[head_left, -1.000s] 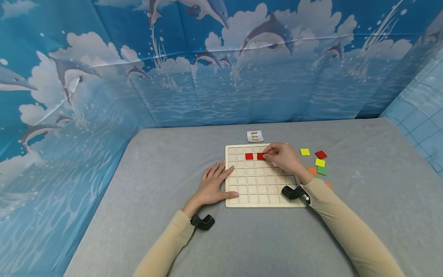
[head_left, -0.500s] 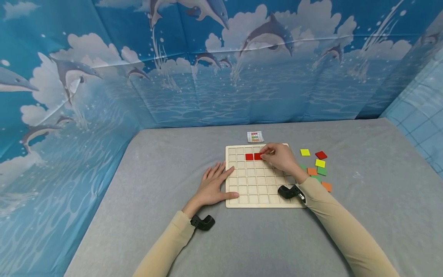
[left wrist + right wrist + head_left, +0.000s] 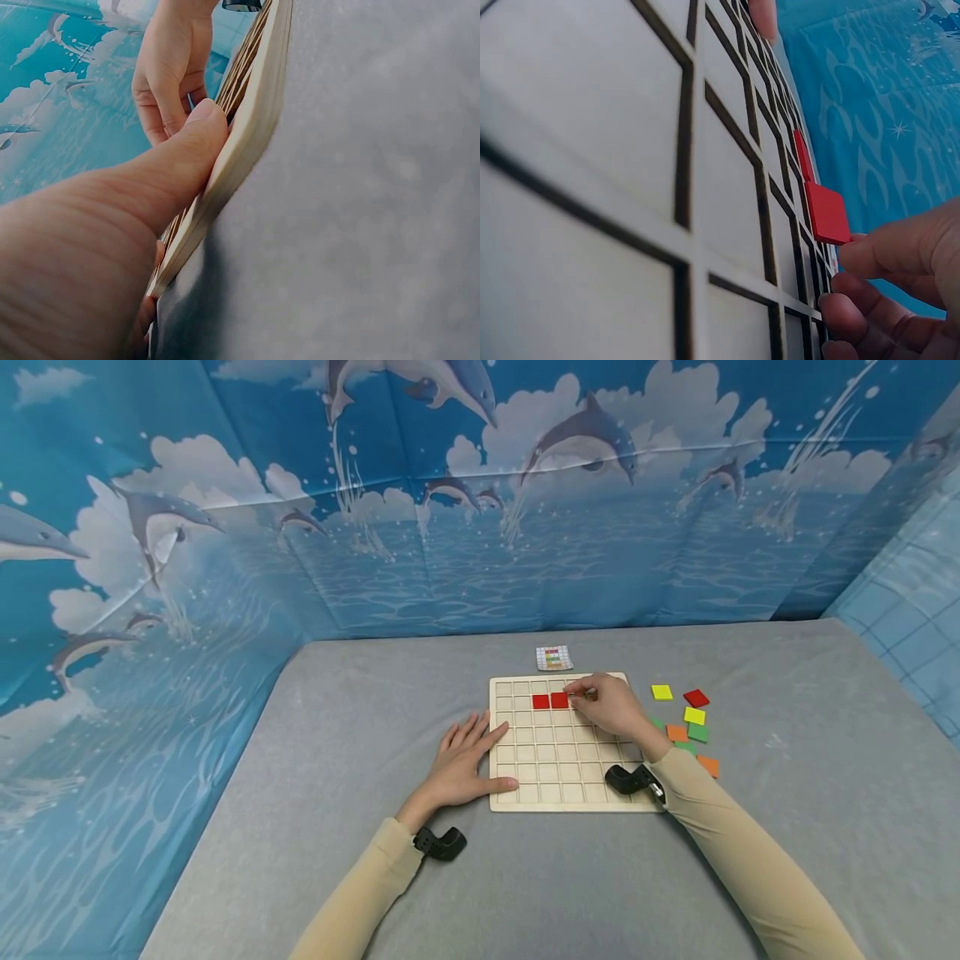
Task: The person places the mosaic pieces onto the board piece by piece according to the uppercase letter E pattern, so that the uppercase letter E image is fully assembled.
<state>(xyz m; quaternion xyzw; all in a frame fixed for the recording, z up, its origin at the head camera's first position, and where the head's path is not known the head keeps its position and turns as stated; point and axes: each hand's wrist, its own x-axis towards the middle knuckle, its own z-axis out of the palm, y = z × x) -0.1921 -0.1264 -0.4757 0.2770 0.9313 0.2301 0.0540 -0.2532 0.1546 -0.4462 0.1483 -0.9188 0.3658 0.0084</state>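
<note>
**Two red tiles in, most of the board bare**

While the left hand (image 3: 467,767) lies flat with fingers spread and its thumb against the left edge of the wooden grid board (image 3: 558,777), the right hand (image 3: 611,703) has its fingertips curled at the edge of the second red tile (image 3: 559,700), which sits in the board's second row just beside the first red tile (image 3: 541,701). From the right wrist view the second tile looks slightly raised at one edge, so I judge it not quite seated. Every other cell that shows is unfilled. Loose tiles lie on the grey worktop (image 3: 300,777) right of the board: yellow (image 3: 662,692), red (image 3: 696,698), green (image 3: 697,732) and orange (image 3: 707,765). A small pattern card (image 3: 553,657) lies just beyond the board. By this reckoning the work is at an early stage.
</note>
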